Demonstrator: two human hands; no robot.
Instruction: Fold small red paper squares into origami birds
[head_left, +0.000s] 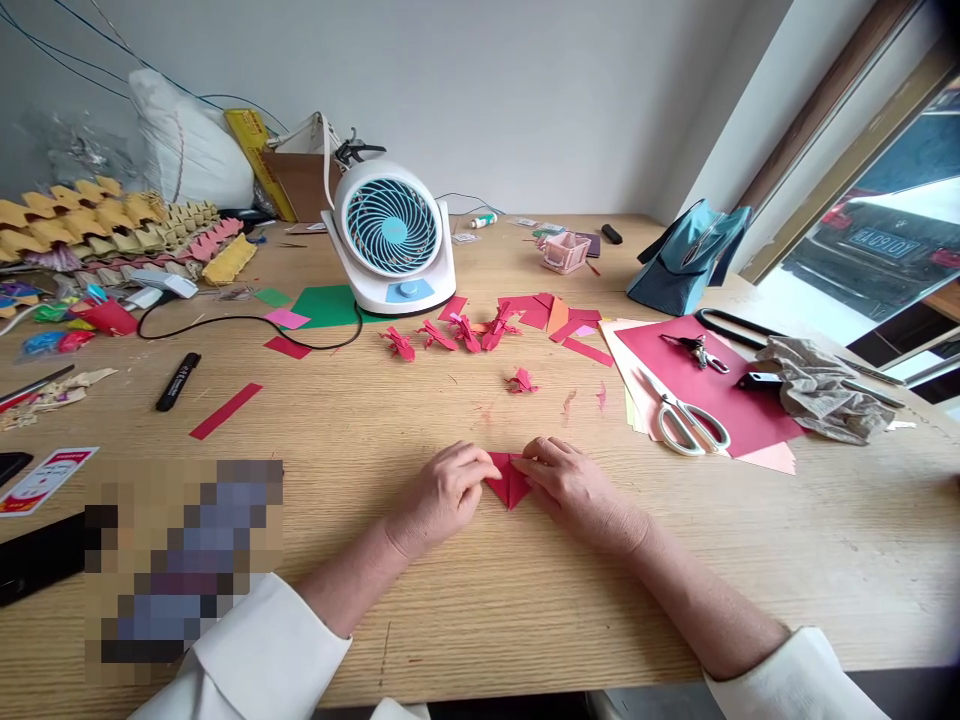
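A small folded red paper (pixel 511 487) lies on the wooden table, its point toward me and a crease down its middle. My left hand (pixel 448 490) holds its left corner between thumb and fingers. At the right corner, my right hand (pixel 574 490) grips the paper with its fingers pressed together. Just beyond my hands sits a small folded red paper figure (pixel 521 381). Farther back, several similar red figures (pixel 469 334) stand in a row in front of the fan.
A white fan (pixel 394 235) stands at the back. Scissors (pixel 686 418) lie on red sheets (pixel 757 420) at the right, near a blue bag (pixel 686 260). On the left are a black marker (pixel 178 382), a red strip (pixel 226 411) and a black cable (pixel 247 318).
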